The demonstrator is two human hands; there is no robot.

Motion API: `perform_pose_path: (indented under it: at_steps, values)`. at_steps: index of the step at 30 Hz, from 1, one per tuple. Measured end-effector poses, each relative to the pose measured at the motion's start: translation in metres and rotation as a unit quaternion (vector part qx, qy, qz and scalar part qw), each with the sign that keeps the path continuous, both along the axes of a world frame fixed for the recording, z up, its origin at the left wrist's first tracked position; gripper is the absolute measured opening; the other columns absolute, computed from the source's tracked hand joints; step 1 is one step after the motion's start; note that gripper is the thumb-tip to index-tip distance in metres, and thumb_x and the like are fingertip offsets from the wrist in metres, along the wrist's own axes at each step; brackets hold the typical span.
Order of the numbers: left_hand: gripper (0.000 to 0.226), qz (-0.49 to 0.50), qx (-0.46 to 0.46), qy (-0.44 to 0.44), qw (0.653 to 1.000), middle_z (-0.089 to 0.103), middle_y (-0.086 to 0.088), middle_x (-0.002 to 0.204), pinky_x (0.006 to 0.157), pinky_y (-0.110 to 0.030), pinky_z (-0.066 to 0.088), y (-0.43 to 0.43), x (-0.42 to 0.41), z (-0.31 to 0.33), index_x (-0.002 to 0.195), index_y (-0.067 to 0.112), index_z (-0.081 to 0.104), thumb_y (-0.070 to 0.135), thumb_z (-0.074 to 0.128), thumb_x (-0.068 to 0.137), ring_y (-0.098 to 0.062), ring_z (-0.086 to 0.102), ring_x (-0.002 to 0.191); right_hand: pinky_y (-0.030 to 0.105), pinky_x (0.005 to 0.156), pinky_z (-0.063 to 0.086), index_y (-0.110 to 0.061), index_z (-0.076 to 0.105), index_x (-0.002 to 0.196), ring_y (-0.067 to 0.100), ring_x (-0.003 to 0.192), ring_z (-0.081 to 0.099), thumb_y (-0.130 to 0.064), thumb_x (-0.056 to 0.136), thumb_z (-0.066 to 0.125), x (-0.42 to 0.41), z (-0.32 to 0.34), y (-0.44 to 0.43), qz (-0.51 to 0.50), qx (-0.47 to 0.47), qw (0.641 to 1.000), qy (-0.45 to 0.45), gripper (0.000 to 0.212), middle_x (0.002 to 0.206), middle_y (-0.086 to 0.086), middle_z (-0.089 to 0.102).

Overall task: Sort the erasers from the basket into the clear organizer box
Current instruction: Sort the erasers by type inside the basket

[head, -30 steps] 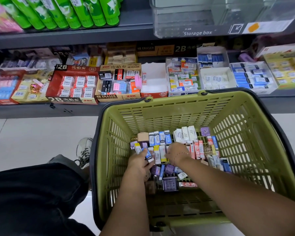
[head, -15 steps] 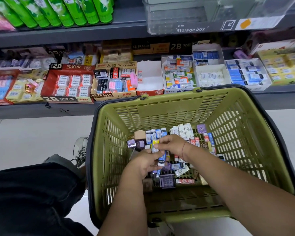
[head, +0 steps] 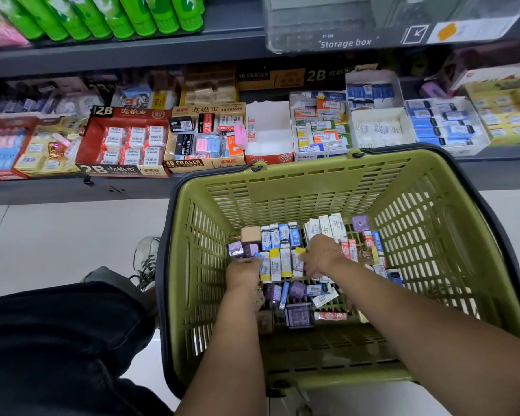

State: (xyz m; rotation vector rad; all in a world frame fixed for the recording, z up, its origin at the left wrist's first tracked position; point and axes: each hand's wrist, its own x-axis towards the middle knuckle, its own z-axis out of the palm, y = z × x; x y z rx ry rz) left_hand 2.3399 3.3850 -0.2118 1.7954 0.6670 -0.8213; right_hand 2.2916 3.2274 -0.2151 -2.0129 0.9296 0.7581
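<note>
Since the erasers (head: 278, 235) on the basket (head: 297, 193) floor look light, stiff and slick-sleeved, pinch each across its long sides. Your left hand (head: 243, 273) pinches a blue-sleeved eraser (head: 258, 257) near the basket's left wall; your right hand (head: 320, 253) curls over the middle row, its hold hidden. Slots in the basket's floor may snag corners. Above and beyond the basket, the clear organizer box (head: 357, 22) sits on a shelf (head: 162, 49); tiled floor (head: 57, 235) lies beneath.

Reaching into a green shopping basket (head: 282, 199) before a shop shelf of eraser display boxes (head: 123, 142), gripping a small blue eraser (head: 258, 257) in the left hand (head: 243, 271) and resting the right hand (head: 320, 253) on a row of yellow-and-white erasers (head: 278, 264), beneath a clear storage box (head: 327, 25).
</note>
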Motion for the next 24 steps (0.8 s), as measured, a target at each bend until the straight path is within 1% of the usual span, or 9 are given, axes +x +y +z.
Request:
perform_pose_path:
  at_steps: [2,5,8,10,12,15,16,21,24]
  values:
    - [0.021,0.016,-0.009,0.009,1.0,0.054,-0.005,0.068,0.081,-0.033,0.046,0.001,0.0,0.001,0.07,0.009,0.057,0.011,0.067,0.089,-0.019,0.049,0.063,0.031,0.065,0.053,-0.009,0.053,0.074,0.023,0.071,0.06,-0.017,0.09,0.058,0.002,-0.002,0.005,0.015,-0.033,0.999,0.001,0.018,0.074,0.01,0.058]
    - [0.023,0.028,-0.017,0.017,0.999,0.052,-0.006,0.067,0.079,-0.032,0.044,0.002,-0.001,0.003,0.069,0.009,0.056,0.01,0.066,0.089,-0.017,0.045,0.061,0.023,0.044,0.038,-0.013,0.039,0.056,0.018,0.057,0.048,-0.018,0.089,0.062,0.003,-0.003,0.012,0.048,-0.09,0.995,0.016,0.041,0.057,0.004,0.044]
    - [0.019,0.031,-0.018,0.018,0.999,0.055,-0.004,0.071,0.081,-0.032,0.049,0.001,-0.001,0.007,0.072,0.01,0.058,0.01,0.069,0.087,-0.019,0.049,0.065,0.023,0.044,0.036,-0.013,0.038,0.054,0.021,0.067,0.054,-0.019,0.091,0.06,0.004,-0.001,0.014,0.073,-0.1,0.992,0.029,0.043,0.061,0.005,0.049]
    - [0.018,0.05,-0.028,0.018,0.998,0.056,-0.001,0.073,0.07,-0.027,0.049,0.001,0.001,0.01,0.073,0.012,0.059,0.012,0.071,0.086,-0.018,0.052,0.066,0.022,0.045,0.037,-0.012,0.042,0.055,0.021,0.066,0.053,-0.018,0.091,0.058,0.004,0.004,0.012,0.059,-0.109,0.992,0.019,0.041,0.056,0.003,0.046]
    - [0.01,0.07,-0.049,0.029,0.996,0.059,0.002,0.079,0.064,-0.024,0.045,0.001,0.004,0.013,0.08,0.016,0.064,0.018,0.072,0.086,-0.02,0.055,0.074,0.021,0.05,0.041,-0.01,0.047,0.057,0.021,0.058,0.05,-0.017,0.092,0.057,0.005,0.01,0.011,0.003,-0.063,0.998,-0.026,0.037,0.054,0.005,0.046]
    - [0.018,0.057,-0.094,0.061,0.992,0.061,0.003,0.09,0.071,-0.026,0.043,-0.003,0.005,0.018,0.102,0.018,0.069,0.023,0.072,0.085,-0.016,0.052,0.085,0.019,0.045,0.044,-0.004,0.065,0.091,0.015,0.055,0.055,-0.018,0.091,0.062,0.002,0.027,0.013,-0.124,0.167,0.973,-0.102,0.014,0.069,0.009,0.06]
    - [0.021,0.044,-0.113,0.071,0.99,0.063,0.002,0.09,0.071,-0.024,0.043,-0.005,0.004,0.019,0.104,0.018,0.069,0.023,0.073,0.084,-0.013,0.052,0.083,0.017,0.043,0.043,-0.006,0.065,0.099,0.01,0.053,0.057,-0.018,0.089,0.064,0.0,0.033,0.015,-0.138,0.221,0.959,-0.107,0.016,0.074,0.008,0.063]
    - [0.013,0.005,-0.115,0.044,0.992,0.069,0.001,0.076,0.066,-0.023,0.048,-0.024,-0.005,0.021,0.086,0.016,0.069,0.023,0.077,0.08,-0.01,0.058,0.068,0.018,0.043,0.039,-0.002,0.064,0.108,0.007,0.048,0.054,-0.011,0.083,0.071,-0.005,0.033,0.014,-0.201,0.243,0.942,-0.12,0.027,0.068,0.006,0.062]
    - [0.019,0.005,-0.042,-0.005,0.999,0.066,-0.004,0.09,0.081,-0.03,0.049,-0.027,-0.004,0.014,0.088,0.013,0.063,0.031,0.068,0.088,-0.021,0.06,0.085,0.018,0.04,0.045,0.003,0.062,0.106,0.013,0.049,0.054,-0.005,0.083,0.071,-0.002,0.027,0.006,-0.283,0.201,0.929,-0.129,0.026,0.067,0.009,0.061]
